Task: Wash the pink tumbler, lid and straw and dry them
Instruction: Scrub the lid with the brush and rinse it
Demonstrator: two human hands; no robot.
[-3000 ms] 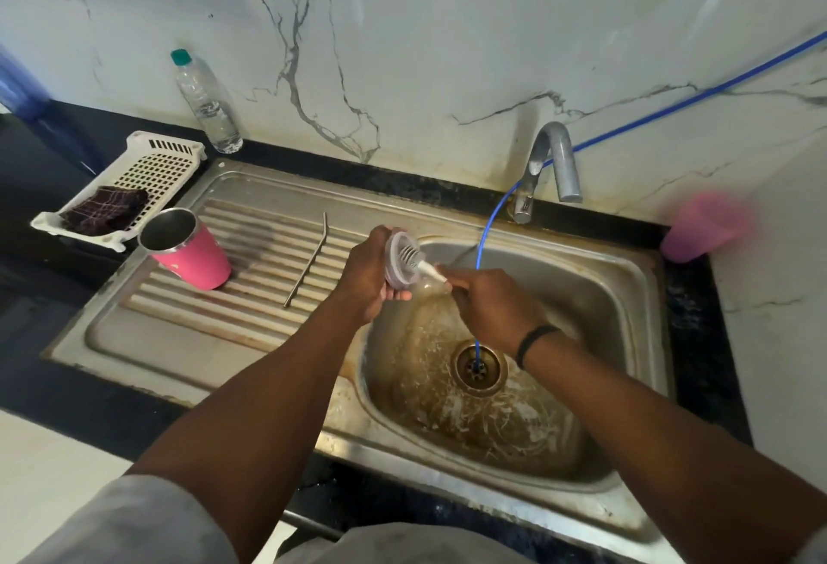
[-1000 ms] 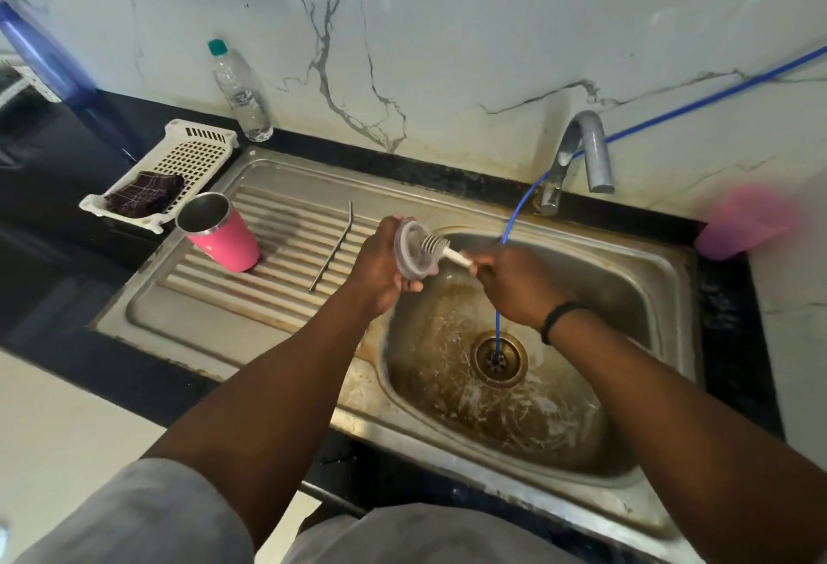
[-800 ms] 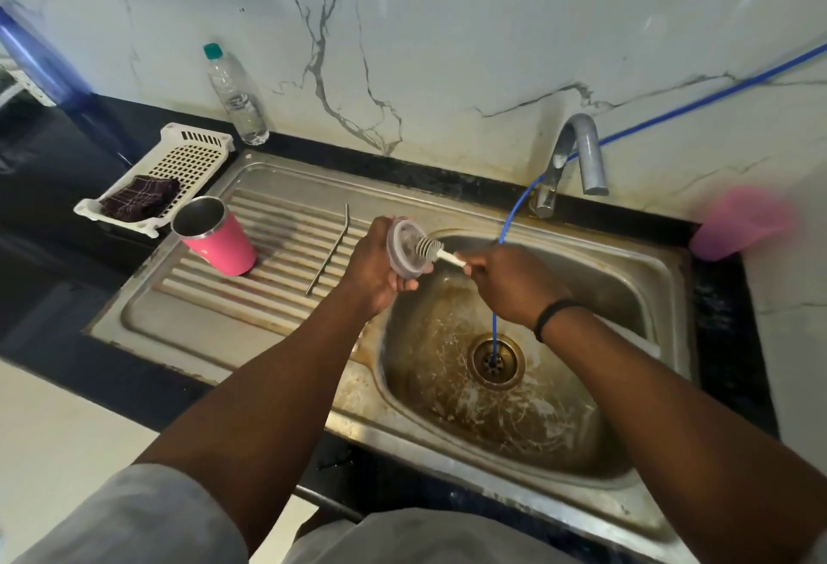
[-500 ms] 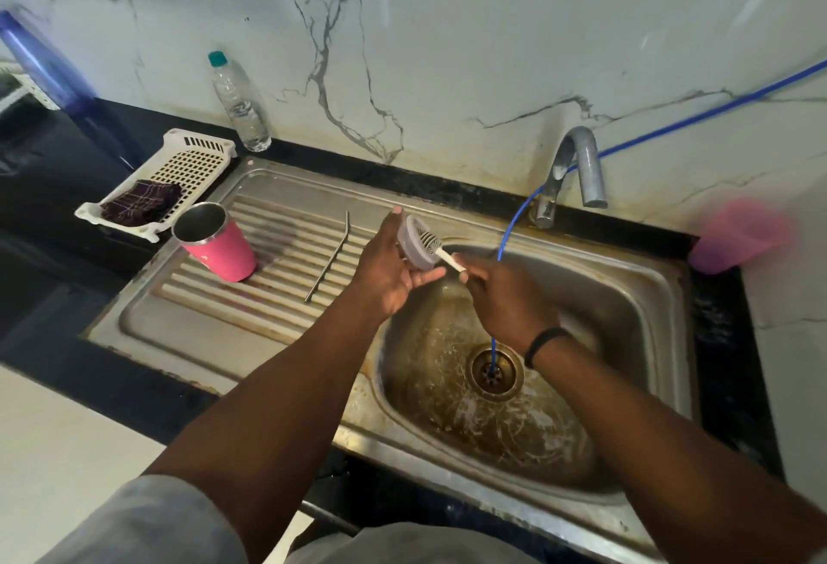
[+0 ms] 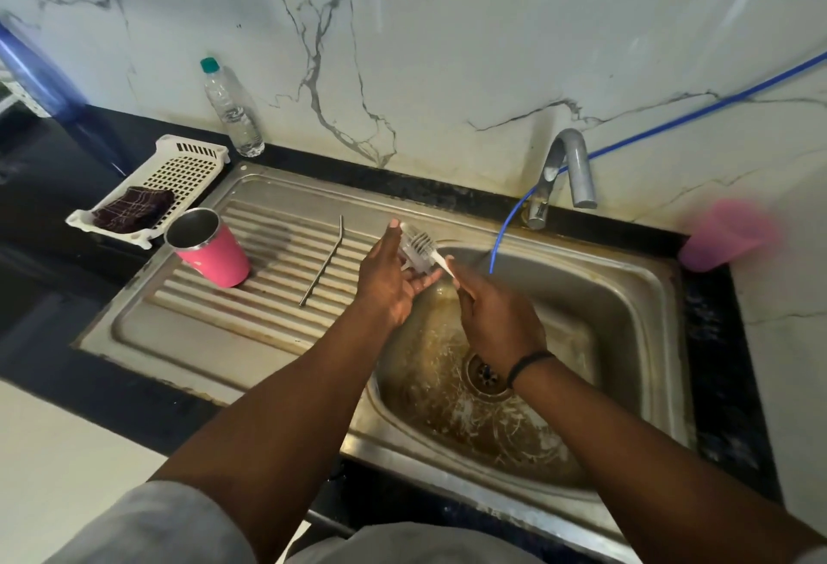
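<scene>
Both hands are held over the stainless steel sink basin (image 5: 626, 295). The clear round plastic lid (image 5: 414, 257) is cradled on edge in the left hand (image 5: 387, 284), between thumb and loosely extended fingers. A small white bristle brush (image 5: 429, 250) is gripped by its handle in the right hand (image 5: 492, 322), its bristles touching the lid. Left of the basin, on the ribbed drainboard (image 5: 215, 331), the pink steel-lined tumbler (image 5: 208, 248) stands upright, and the bent metal straw (image 5: 322, 266) lies between tumbler and hands. No writing can be read anywhere.
</scene>
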